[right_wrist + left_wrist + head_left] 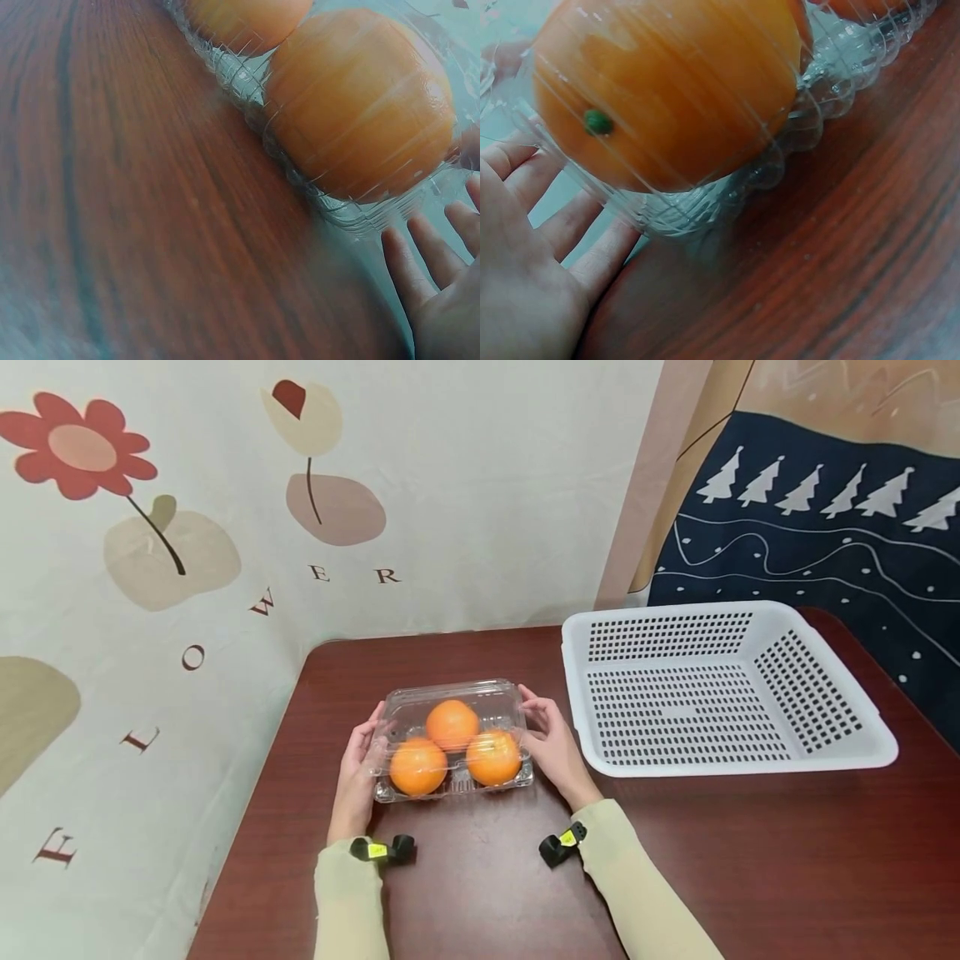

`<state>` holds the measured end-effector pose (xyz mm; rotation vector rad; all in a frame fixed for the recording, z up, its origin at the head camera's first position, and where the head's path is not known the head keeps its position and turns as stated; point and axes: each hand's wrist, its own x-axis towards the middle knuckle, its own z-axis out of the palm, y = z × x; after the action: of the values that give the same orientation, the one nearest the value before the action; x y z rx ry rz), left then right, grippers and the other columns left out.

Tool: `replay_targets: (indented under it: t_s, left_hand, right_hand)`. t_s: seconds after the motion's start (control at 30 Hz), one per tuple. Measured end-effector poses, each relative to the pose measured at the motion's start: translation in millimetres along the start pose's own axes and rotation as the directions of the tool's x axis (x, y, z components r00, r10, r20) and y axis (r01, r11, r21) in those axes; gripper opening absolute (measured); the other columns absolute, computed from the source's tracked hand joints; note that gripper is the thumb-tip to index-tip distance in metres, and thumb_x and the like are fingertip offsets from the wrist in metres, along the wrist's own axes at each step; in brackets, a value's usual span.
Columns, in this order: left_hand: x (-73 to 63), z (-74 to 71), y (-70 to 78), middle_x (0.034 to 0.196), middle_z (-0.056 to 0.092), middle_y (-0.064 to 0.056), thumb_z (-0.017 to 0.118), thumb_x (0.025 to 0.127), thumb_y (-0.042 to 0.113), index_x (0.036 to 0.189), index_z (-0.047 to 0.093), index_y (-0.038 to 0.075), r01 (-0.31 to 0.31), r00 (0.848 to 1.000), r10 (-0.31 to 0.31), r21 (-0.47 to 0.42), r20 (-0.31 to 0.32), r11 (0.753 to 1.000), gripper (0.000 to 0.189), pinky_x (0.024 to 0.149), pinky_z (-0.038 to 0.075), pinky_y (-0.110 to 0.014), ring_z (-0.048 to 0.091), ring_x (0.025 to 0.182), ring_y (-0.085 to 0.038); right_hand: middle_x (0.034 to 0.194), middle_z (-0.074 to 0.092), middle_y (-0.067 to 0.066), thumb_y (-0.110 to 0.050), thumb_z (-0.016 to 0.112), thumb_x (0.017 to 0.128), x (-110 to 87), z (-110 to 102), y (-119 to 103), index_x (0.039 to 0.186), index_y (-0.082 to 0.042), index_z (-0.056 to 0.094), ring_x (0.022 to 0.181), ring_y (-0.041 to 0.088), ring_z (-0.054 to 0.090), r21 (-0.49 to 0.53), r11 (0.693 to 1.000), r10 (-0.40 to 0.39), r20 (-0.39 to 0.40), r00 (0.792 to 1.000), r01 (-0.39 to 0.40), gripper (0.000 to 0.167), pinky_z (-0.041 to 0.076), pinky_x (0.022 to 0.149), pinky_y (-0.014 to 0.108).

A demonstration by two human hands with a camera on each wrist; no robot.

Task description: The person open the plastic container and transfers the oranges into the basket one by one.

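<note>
A clear plastic clamshell box point(454, 787) with its lid down sits on the table between both hands. Three oranges show through it: one at the back point(452, 725), one at front left point(418, 767) and one at front right point(493, 757). My left hand point(356, 783) lies along the left side of the box, its fingers point(570, 225) long and spread against the plastic. On the opposite side, my right hand point(557, 750) touches the box's right end, with fingertips point(396, 244) at the wall. A green stem spot marks the nearest orange point(667, 97) in the left wrist view.
To the right stands a white perforated plastic basket point(682, 760), close beside my right hand. The dark red wooden table point(480, 885) runs back to a wall hung with a flower-print cloth point(480, 502). A dark blue cloth with white trees point(810, 552) hangs behind the basket.
</note>
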<state>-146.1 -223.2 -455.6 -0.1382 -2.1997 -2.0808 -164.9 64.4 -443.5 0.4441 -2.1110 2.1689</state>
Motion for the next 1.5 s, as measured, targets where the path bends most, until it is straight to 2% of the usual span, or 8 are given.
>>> replay_targets:
  t_s: [0.13, 0.33, 0.6, 0.7, 0.9, 1.1, 1.3, 1.5]
  left_hand:
    - [0.8, 0.2, 0.0, 0.141, 0.031, 0.011, 0.046, 0.093, 0.023, 0.132, 0.038, 0.013, -0.003, 1.000, 0.003, 0.024, 0.011, 1.000, 0.041, 0.100, 0.027, -0.046, 0.036, 0.124, -0.016]
    - [-2.6, 3.0, 8.8, 0.137, 0.038, -0.001, 0.047, 0.093, 0.025, 0.138, 0.032, 0.028, 0.033, 0.999, -0.034, 0.070, 0.006, 0.997, 0.048, 0.098, 0.029, -0.050, 0.037, 0.123, -0.020]
    - [0.0, -1.8, -4.2, 0.136, 0.037, 0.009, 0.053, 0.090, 0.028, 0.135, 0.034, 0.037, 0.099, 0.995, -0.098, 0.049, -0.017, 0.994, 0.050, 0.096, 0.036, -0.035, 0.037, 0.122, -0.013]
    - [0.6, -2.2, -6.3, 0.136, 0.038, 0.010, 0.054, 0.089, 0.028, 0.135, 0.036, 0.037, 0.098, 0.995, -0.097, 0.051, -0.028, 0.994, 0.050, 0.096, 0.036, -0.033, 0.038, 0.122, -0.012]
    - [0.0, -1.5, -4.8, 0.132, 0.042, 0.009, 0.057, 0.087, 0.027, 0.131, 0.041, 0.034, 0.138, 0.988, -0.136, 0.028, -0.067, 0.990, 0.048, 0.101, 0.027, -0.038, 0.039, 0.118, -0.011]
    - [-0.4, 0.3, -3.0, 0.128, 0.047, 0.000, 0.058, 0.087, 0.024, 0.133, 0.041, 0.027, 0.136, 0.989, -0.136, -0.020, -0.059, 0.991, 0.049, 0.098, 0.032, -0.028, 0.044, 0.114, -0.015]
    - [-0.1, 0.4, -5.5, 0.130, 0.046, -0.003, 0.057, 0.088, 0.021, 0.134, 0.039, 0.022, 0.120, 0.991, -0.122, -0.046, -0.051, 0.992, 0.050, 0.094, 0.034, -0.018, 0.043, 0.116, -0.014]
    - [1.1, 1.7, -7.7, 0.132, 0.043, -0.005, 0.055, 0.089, 0.017, 0.136, 0.036, 0.014, 0.121, 0.990, -0.127, -0.076, -0.069, 0.990, 0.051, 0.092, 0.038, -0.019, 0.048, 0.109, -0.016]
  right_hand:
    - [0.141, 0.031, 0.009, 0.004, 0.056, 0.082, -0.2, -1.6, -1.5, 0.111, 0.008, 0.046, 0.120, 0.030, 0.039, -0.041, 0.999, -0.013, 0.011, 1.000, 0.014, 0.032, 0.040, 0.088, 0.048]
    - [0.142, 0.031, 0.009, 0.002, 0.058, 0.082, 0.2, -2.4, -1.3, 0.118, 0.005, 0.048, 0.119, 0.029, 0.041, -0.078, 0.997, -0.026, 0.024, 0.999, 0.028, 0.037, 0.041, 0.088, 0.047]
    - [0.142, 0.030, 0.011, 0.000, 0.058, 0.083, -0.8, -2.3, -1.7, 0.124, 0.005, 0.045, 0.121, 0.029, 0.040, -0.079, 0.996, -0.043, 0.043, 0.998, 0.047, 0.043, 0.040, 0.088, 0.048]
    - [0.142, 0.030, 0.010, -0.003, 0.059, 0.084, -1.2, -2.5, -2.2, 0.126, 0.003, 0.044, 0.122, 0.028, 0.039, -0.092, 0.995, -0.042, 0.047, 0.998, 0.046, 0.045, 0.040, 0.088, 0.047]
    - [0.142, 0.030, 0.010, 0.000, 0.057, 0.083, -1.5, -1.8, -2.4, 0.128, 0.000, 0.043, 0.121, 0.026, 0.039, -0.103, 0.994, -0.035, 0.041, 0.999, 0.039, 0.047, 0.042, 0.087, 0.046]
    - [0.141, 0.032, 0.011, 0.003, 0.056, 0.082, -2.2, -1.9, -1.8, 0.128, -0.001, 0.044, 0.119, 0.027, 0.042, -0.110, 0.992, -0.052, 0.030, 0.998, 0.055, 0.048, 0.044, 0.084, 0.044]
    - [0.139, 0.033, 0.011, 0.005, 0.056, 0.082, -1.9, -1.5, -1.1, 0.129, -0.002, 0.043, 0.118, 0.028, 0.043, -0.111, 0.992, -0.059, 0.032, 0.998, 0.063, 0.049, 0.044, 0.084, 0.045]
    - [0.139, 0.034, 0.008, 0.004, 0.057, 0.082, -1.5, -2.5, -2.0, 0.130, -0.005, 0.043, 0.120, 0.026, 0.041, -0.136, 0.989, -0.046, 0.035, 0.998, 0.051, 0.051, 0.043, 0.086, 0.043]
